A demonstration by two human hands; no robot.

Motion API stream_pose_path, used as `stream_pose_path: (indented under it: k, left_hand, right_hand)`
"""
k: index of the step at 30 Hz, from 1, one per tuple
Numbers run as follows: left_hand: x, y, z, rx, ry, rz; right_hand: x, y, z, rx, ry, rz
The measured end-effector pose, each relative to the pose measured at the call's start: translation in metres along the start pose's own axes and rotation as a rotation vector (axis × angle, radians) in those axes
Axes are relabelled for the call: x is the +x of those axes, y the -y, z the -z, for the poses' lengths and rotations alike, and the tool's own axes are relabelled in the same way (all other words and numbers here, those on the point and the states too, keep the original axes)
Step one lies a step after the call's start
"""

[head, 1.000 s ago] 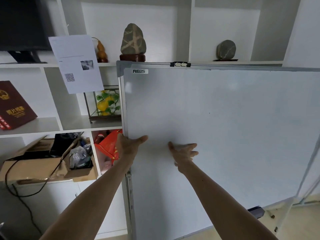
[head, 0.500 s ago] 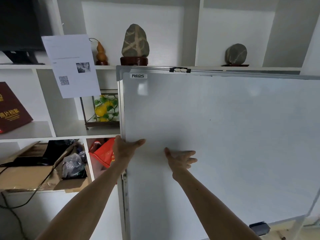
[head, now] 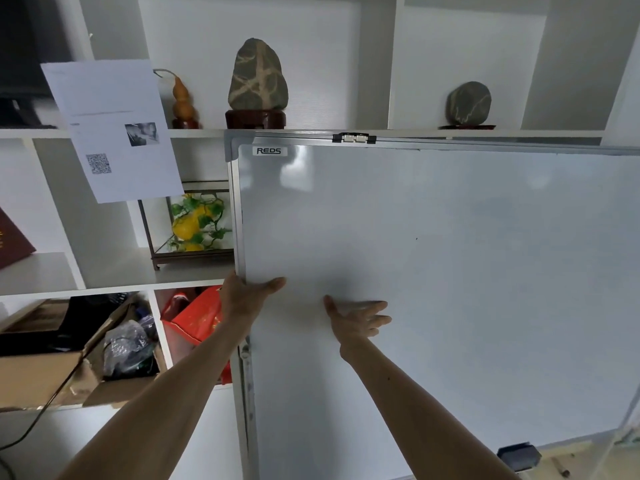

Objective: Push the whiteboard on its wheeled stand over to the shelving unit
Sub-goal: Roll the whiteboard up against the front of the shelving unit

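Observation:
The whiteboard (head: 467, 271) fills the right half of the view, silver-framed, with a REDS label at its top left corner. It stands right in front of the white shelving unit (head: 114, 282). My left hand (head: 247, 296) grips the board's left frame edge, thumb lying across the white face. My right hand (head: 358, 318) rests flat on the board face, fingers spread. The stand's wheels are out of view; only a leg shows at the lower right.
The shelves hold two stones on stands (head: 258, 81), a small gourd (head: 181, 98), a glass case with fake fruit (head: 194, 225), a red bag (head: 199, 317) and cardboard boxes (head: 45, 372). A printed sheet (head: 110, 129) hangs on the shelf. A black eraser (head: 519, 455) sits at the board's bottom edge.
The board and my view have moved closer to the shelving; the shelf items look larger and the board's top edge now sits just under the stone shelf. Both hands keep their places on the board.

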State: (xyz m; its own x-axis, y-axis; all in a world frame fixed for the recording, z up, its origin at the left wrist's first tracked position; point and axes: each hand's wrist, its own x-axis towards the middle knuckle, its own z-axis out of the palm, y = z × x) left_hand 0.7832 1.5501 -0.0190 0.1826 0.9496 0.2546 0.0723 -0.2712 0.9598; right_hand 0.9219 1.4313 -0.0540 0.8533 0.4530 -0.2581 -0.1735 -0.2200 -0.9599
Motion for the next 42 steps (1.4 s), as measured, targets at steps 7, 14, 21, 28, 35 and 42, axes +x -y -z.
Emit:
stream_pose_path:
  k: [7,14,21,28,35,42]
  left_hand:
    - [0.024,0.004,-0.010,-0.008,0.015,0.021]
    - [0.046,0.007,-0.012,0.006,0.011,0.033]
    - [0.055,0.008,-0.018,0.014,0.020,0.011]
    - [0.046,0.005,-0.016,0.012,0.030,0.002]
    - [0.036,0.003,-0.016,0.045,0.009,-0.022]
    - [0.015,-0.005,-0.023,0.179,-0.081,-0.042]
  right_hand:
    - [0.020,0.008,-0.015,0.020,-0.036,-0.016]
    - [0.033,0.013,-0.030,0.045,-0.063,0.000]
    - [0.044,0.014,-0.040,0.037,-0.111,-0.006]
    - [0.041,0.012,-0.037,0.033,-0.124,-0.011]
    - [0.037,0.010,-0.033,0.026,-0.089,0.010]
    - [0.037,0.007,-0.010,-0.096,-0.042,0.041]
